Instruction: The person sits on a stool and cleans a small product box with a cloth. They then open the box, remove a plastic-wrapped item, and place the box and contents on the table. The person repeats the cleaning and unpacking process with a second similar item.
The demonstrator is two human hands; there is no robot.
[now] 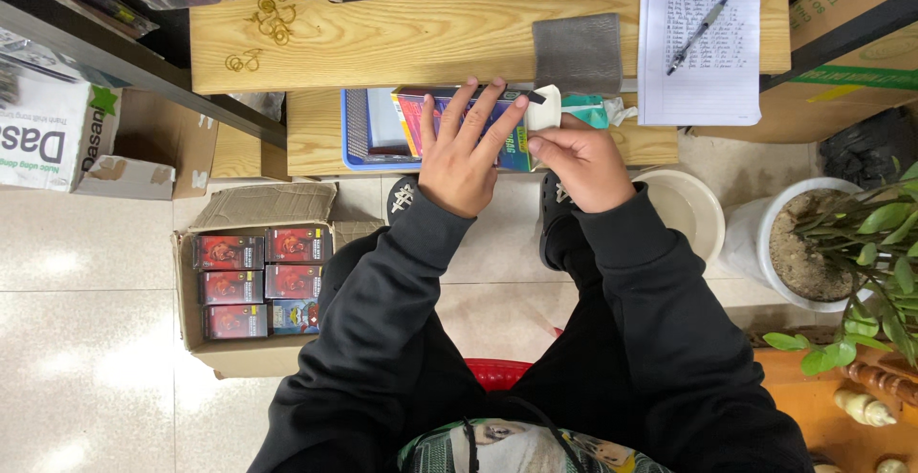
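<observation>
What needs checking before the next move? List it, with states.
1. Left hand flat on the colourful box, steadying it: ok.
2. Right hand gripping the white piece at the box's edge: ok.
3. Box resting on the lower wooden shelf: ok.
4. What the white piece is, and whether it touches the box: cannot tell.
5. Blue tray beside the box, apart from both hands: ok.
6. Carton of red boxes on the floor, open: ok.

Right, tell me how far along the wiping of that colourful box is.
In hand: the left hand lies flat on the colourful box over the blue tray, while the right hand presses a white cloth to its end. Left: red boxes sit in the carton. Nothing shows as finished.
</observation>
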